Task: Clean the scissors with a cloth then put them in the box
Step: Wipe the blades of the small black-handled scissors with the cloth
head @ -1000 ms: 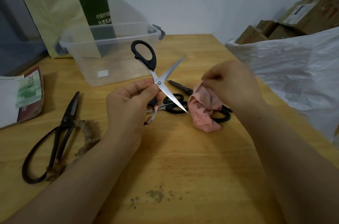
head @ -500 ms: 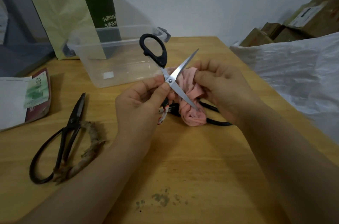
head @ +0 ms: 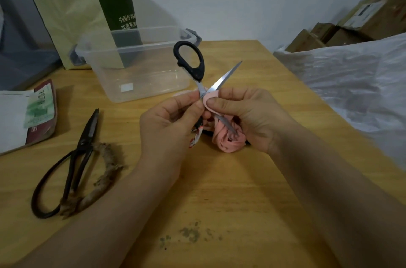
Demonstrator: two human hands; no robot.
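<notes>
My left hand grips black-handled scissors near the pivot, blades spread apart, one handle loop pointing up. My right hand holds a pink cloth and pinches a fold of it around the lower blade close to the pivot. The upper blade points up and right, bare. A clear plastic box stands open behind the hands at centre left. Under my hands lie more black scissors, mostly hidden.
Old dark iron shears with a frayed wrapped handle lie at the left on the wooden table. A packet sits at the far left, a green bag behind the box, white plastic sheeting at the right edge.
My right hand brought the pink cloth up from the table to the scissors and now wraps it round the lower blade near the pivot. The left hand keeps its hold.
</notes>
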